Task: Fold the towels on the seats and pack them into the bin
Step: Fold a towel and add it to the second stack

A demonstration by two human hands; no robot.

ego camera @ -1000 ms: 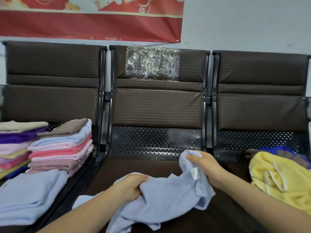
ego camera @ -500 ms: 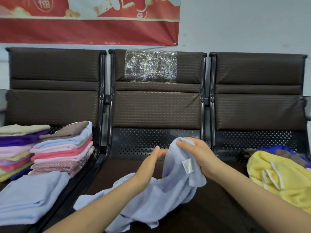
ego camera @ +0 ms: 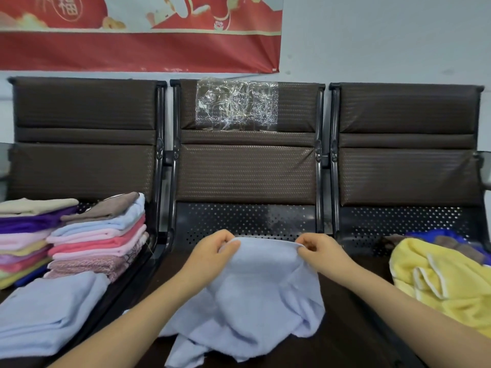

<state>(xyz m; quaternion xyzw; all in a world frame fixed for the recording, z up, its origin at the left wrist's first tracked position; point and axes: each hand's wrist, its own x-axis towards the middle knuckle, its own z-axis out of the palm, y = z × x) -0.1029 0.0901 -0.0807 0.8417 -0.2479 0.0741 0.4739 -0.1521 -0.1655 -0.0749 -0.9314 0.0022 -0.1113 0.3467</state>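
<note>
Left hand [ego camera: 212, 248] and right hand [ego camera: 320, 251] each pinching the top hem of the pale blue towel [ego camera: 255, 293], fingers [ego camera: 225, 241] clamped on cloth, likely to stretch the edge straight for folding. Remainder slumped below fingers on middle bench [ego camera: 345, 314] seat. No bin visible.

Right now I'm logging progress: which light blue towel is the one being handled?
The light blue towel on the middle seat: left hand and right hand pinch its top edge. The other loose light blue towel lies untouched on the left seat.
</note>
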